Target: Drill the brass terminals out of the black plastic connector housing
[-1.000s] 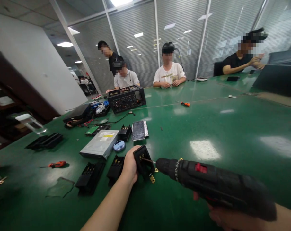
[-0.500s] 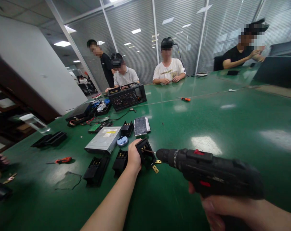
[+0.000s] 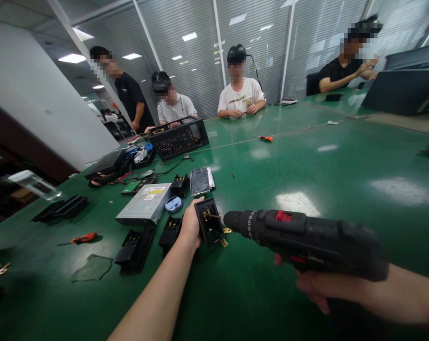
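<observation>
"How far along were you?"

"Partway through one piece, I judged. The black case (image 3: 211,235) was in front of me, just left of the drill (image 3: 324,246), its hollow side turned toward the tool. The thin bit (image 3: 216,217) reached in at the brass contacts (image 3: 206,214). I couldn't tell whether its tip was seated in a screw, or which way it was turning."

"And your hands?"

"My left hand (image 3: 191,226) was closed around the case from behind, its fingertips mostly hidden. My right hand (image 3: 319,289) was wrapped about the drill's grip."

"What was done, what was left?"

"The contacts sat inside the case, and brass tabs (image 3: 224,243) stuck out by its lower edge, so the work at the contacts seemed unfinished. Three similar blocks, the near one (image 3: 169,235), the left one (image 3: 134,251) and the far one (image 3: 180,185), stood on the table (image 3: 257,293), with brass showing in them. Whether they were finished or waiting, I couldn't say."

"Any writing?"

"The drill's collar (image 3: 250,222) carried a ring of numbers; I made out 17 and, less surely, 15 and 19. Its side marking was too blurred. The silver disc drive (image 3: 138,204) had a white and yellow label (image 3: 156,190), too small to read. I could read no brand."
</observation>
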The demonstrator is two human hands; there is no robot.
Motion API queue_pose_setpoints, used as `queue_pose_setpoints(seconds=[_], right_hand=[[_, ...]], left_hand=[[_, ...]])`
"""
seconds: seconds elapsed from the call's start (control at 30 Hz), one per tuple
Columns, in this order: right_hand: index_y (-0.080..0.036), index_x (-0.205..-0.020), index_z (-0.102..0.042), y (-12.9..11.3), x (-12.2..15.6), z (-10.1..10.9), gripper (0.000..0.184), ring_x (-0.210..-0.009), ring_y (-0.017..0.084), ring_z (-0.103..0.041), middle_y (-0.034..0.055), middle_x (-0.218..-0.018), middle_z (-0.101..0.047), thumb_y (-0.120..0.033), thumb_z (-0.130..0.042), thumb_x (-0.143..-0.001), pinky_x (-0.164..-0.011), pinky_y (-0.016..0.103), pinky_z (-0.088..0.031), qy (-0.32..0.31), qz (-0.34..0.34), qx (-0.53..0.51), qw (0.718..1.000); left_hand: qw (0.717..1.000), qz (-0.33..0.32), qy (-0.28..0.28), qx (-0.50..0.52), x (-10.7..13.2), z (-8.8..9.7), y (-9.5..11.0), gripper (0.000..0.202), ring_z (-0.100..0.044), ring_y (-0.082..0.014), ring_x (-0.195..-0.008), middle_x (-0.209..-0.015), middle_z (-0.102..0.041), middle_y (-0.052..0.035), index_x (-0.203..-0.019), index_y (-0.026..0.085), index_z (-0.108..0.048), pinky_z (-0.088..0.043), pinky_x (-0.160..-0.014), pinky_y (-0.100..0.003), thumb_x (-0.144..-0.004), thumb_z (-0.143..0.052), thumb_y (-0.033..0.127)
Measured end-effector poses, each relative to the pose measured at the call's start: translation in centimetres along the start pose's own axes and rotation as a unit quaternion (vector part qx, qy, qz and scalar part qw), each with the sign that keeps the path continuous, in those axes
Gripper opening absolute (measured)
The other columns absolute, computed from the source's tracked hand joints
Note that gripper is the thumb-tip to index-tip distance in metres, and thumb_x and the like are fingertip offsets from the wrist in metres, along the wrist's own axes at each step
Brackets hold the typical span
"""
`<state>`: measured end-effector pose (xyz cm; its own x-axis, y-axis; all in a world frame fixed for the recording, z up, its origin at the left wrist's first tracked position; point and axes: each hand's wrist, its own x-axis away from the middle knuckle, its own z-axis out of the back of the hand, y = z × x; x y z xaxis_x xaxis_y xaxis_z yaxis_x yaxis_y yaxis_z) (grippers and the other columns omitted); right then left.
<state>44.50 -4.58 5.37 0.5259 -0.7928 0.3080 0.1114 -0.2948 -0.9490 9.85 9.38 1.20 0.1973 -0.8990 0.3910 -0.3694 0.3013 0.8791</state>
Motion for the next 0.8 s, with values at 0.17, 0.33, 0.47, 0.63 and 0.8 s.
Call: queue_pose_setpoints(seconds=[0.17,0.33,0.47,0.63,0.8], right_hand=[[-0.018,-0.127,-0.096,-2.4,-0.6,2.8,0.031,-0.067,0.015,-0.079,-0.0061,-0.072,-0.082,-0.03,-0.099,-0.099,-0.072,0.027,-0.061,0.012,0.045,0.048,0.998],[-0.016,-0.127,-0.093,-3.1,-1.9,4.4,0.03,-0.067,0.014,-0.08,-0.008,-0.075,-0.081,-0.028,-0.082,-0.101,-0.073,0.027,-0.063,-0.021,0.06,0.075,0.995],[-0.021,-0.133,-0.091,-0.9,-3.8,4.7,0.045,-0.066,0.02,-0.08,-0.0048,-0.075,-0.082,-0.035,-0.097,-0.09,-0.067,0.03,-0.065,-0.061,0.058,0.132,0.988],[-0.028,-0.14,-0.089,2.2,-3.9,5.1,0.045,-0.07,0.023,-0.079,-0.0014,-0.083,-0.082,-0.051,-0.094,-0.101,-0.073,0.037,-0.069,-0.063,0.058,0.195,0.977],[-0.036,-0.128,-0.097,4.5,-1.4,6.3,0.049,-0.078,0.029,-0.085,0.0058,-0.087,-0.085,-0.079,-0.082,-0.11,-0.082,0.043,-0.079,-0.054,0.053,0.235,0.969]], left_hand=[[0.998,-0.065,0.012,0.002,-0.4,-0.3,-0.7,0.037,-0.076,-0.0264,-0.07,-0.074,-0.077,-0.0018,-0.087,0.025,-0.077,-0.061,-0.069,-0.036,-0.081,-0.094,0.058],[0.984,-0.179,0.018,-0.001,-0.6,-0.7,-1.1,0.039,-0.071,-0.022,-0.076,-0.077,-0.076,0.0021,-0.086,0.023,-0.078,-0.057,-0.076,-0.033,-0.069,-0.1,0.051],[0.981,-0.193,0.028,0.007,-1.2,-0.4,-0.8,0.041,-0.067,-0.0217,-0.073,-0.073,-0.07,0.004,-0.08,0.025,-0.074,-0.053,-0.074,-0.034,-0.066,-0.098,0.055],[0.983,-0.181,0.023,-0.015,-0.8,-0.1,-0.8,0.039,-0.066,-0.022,-0.075,-0.073,-0.069,0.0037,-0.079,0.026,-0.073,-0.052,-0.075,-0.034,-0.066,-0.095,0.055],[0.981,-0.193,0.023,0.005,0.8,-1.0,-1.4,0.03,-0.066,-0.0229,-0.073,-0.072,-0.07,0.0017,-0.073,0.026,-0.075,-0.053,-0.073,-0.035,-0.065,-0.091,0.05]])
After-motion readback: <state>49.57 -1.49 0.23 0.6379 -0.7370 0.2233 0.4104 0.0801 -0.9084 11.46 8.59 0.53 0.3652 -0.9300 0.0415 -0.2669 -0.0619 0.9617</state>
